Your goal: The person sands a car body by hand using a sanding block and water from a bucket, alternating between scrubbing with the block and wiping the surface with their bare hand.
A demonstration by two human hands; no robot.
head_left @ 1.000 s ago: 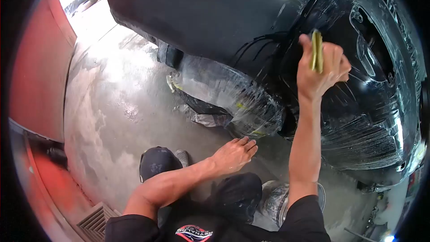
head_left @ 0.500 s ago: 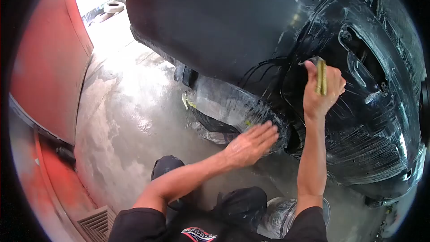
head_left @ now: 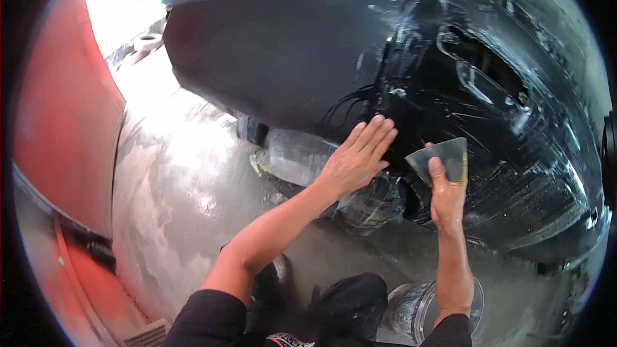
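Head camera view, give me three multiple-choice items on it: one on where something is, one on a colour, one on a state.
1. Where does the left hand rest?
A. Flat on the car body panel
B. On the bucket
C. On the red wall

2. What colour is the car body panel?
A. White
B. Black
C. Yellow

3. How is the sanding sheet held by the right hand?
A. Crumpled into a ball
B. Lying loose on the floor
C. Pinched under the thumb, spread against the wet panel

Answers: 1 A, the fingers lie spread on the panel. 2 B, the panel looks glossy black. 3 C, the thumb presses the flat grey sheet.
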